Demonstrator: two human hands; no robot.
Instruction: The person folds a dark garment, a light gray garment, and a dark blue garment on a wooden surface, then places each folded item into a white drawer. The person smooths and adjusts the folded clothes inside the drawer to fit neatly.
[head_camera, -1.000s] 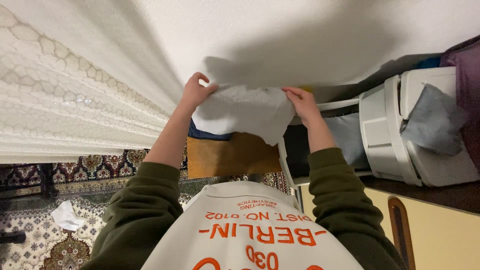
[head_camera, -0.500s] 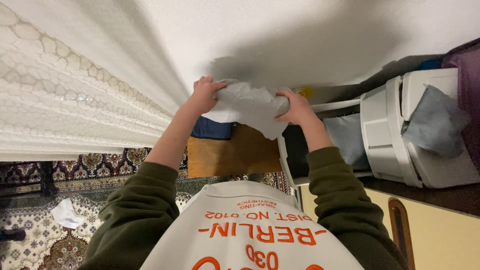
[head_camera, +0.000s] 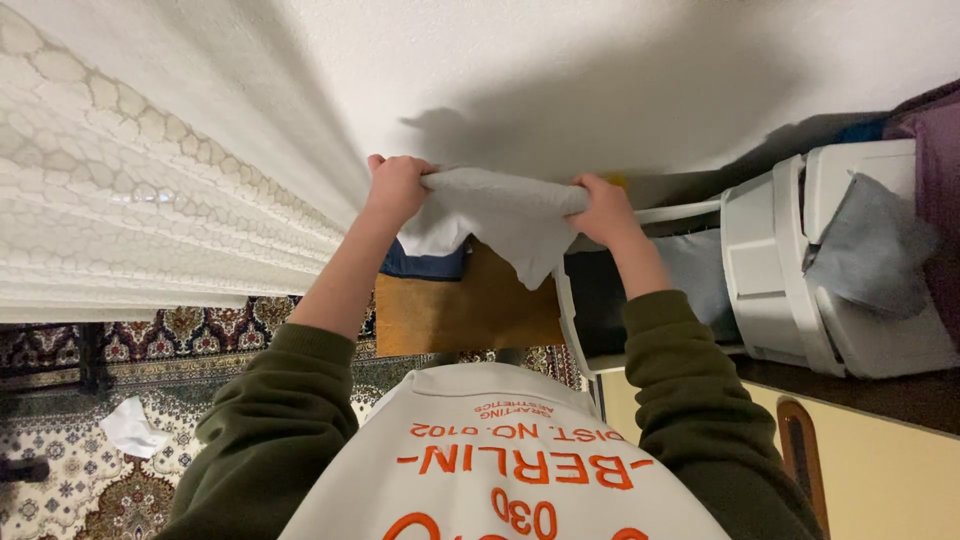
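Two big pale surfaces fill the upper part of the view: a white wall (head_camera: 600, 60) and, on the left, a white lace curtain (head_camera: 120, 200) that hangs in folds beside it. Below the curtain lies a patterned carpet (head_camera: 120, 400) with a crumpled white scrap (head_camera: 130, 428) on it. On the right stands a white plastic bin (head_camera: 800, 270) with a grey cloth (head_camera: 870, 240) draped over it, and next to it a white chair frame (head_camera: 565, 310) with dark fabric inside. A brown wooden board (head_camera: 460, 310) sits straight ahead under the arms, with a dark blue cloth (head_camera: 425, 265) at its far edge.

The white cloth (head_camera: 500, 210) is held up in front of the person, stretched between the two hands and above the brown board. Its long axis runs side to side, from one hand across to the other, gathered into a rolled band along the top, while a loose corner hangs down in the middle toward the board. Neither hand is nearer; each grips one end.

The left hand (head_camera: 397, 190) is closed into a fist around the left end of the cloth, fingers wrapped over the top. The right hand (head_camera: 603, 208) is likewise curled tight around the right end, knuckles toward the wall.
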